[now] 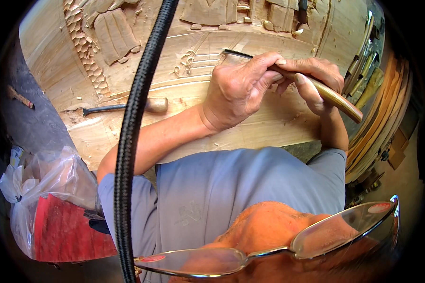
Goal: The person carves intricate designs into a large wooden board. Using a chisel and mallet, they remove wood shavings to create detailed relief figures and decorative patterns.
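Observation:
My left hand (238,89) is closed around the shaft of a carving chisel (337,99) with a dark blade and a polished wooden handle. My right hand (318,78) grips the same tool farther back, fingers over the handle and thumb beneath. The chisel slants, its blade tip just left of and beyond my left hand, over a pale carved wooden panel (255,129). Whether the edge touches the wood I cannot tell. Curled outlines and straight lines (203,61) are cut in the wood near the tip. A second chisel (156,104) lies to the left of my left forearm.
Several carving tools (363,66) lie along the panel's right side, above stacked curved boards (385,118). A black braided cable (132,118) crosses the view. At lower left stand a clear plastic bag (61,174) and a red bag (73,231). Wood chips dot the panel.

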Available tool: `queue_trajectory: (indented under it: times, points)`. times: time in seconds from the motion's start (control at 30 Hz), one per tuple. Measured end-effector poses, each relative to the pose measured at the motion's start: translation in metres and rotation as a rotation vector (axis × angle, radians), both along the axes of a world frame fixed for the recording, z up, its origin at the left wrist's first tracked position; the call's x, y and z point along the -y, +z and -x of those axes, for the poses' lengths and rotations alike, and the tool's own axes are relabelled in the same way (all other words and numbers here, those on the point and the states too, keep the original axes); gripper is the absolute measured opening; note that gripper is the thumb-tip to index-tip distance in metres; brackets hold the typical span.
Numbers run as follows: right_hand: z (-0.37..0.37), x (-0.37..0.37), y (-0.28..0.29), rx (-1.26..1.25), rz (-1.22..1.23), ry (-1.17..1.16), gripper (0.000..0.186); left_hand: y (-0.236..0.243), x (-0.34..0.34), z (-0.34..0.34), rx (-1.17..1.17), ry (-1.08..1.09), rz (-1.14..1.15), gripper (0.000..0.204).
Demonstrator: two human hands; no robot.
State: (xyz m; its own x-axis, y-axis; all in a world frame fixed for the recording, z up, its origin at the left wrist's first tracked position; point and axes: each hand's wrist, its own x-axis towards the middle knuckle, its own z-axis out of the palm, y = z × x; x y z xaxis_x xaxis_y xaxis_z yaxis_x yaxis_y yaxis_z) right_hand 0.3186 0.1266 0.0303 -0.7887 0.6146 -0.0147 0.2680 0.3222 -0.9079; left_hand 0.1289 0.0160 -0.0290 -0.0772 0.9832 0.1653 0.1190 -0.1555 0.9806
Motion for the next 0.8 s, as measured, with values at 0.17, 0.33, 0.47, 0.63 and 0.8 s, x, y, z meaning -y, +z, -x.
queue_trajectory:
  times: [0.17, 0.33, 0.47, 0.63, 0.8]
  points:
    - [0.001, 0.000, 0.005, 0.031, -0.024, 0.004, 0.030, -0.002, 0.001, -0.003, 0.030, 0.003, -0.003, 0.025]
    - [0.001, 0.003, 0.003, 0.033, 0.014, -0.044, 0.031, -0.001, 0.000, -0.003, 0.017, 0.006, 0.014, 0.026]
    - [0.001, 0.001, 0.004, 0.027, 0.005, -0.018, 0.031, 0.000, 0.000, -0.002, 0.019, 0.001, 0.011, 0.026]
    - [0.005, 0.000, 0.007, 0.059, -0.005, -0.010, 0.030, 0.001, 0.000, -0.002, 0.055, 0.016, 0.026, 0.027]
    - [0.006, -0.001, 0.005, 0.043, -0.073, 0.018, 0.030, 0.008, 0.002, 0.001, 0.115, -0.015, 0.094, 0.030]
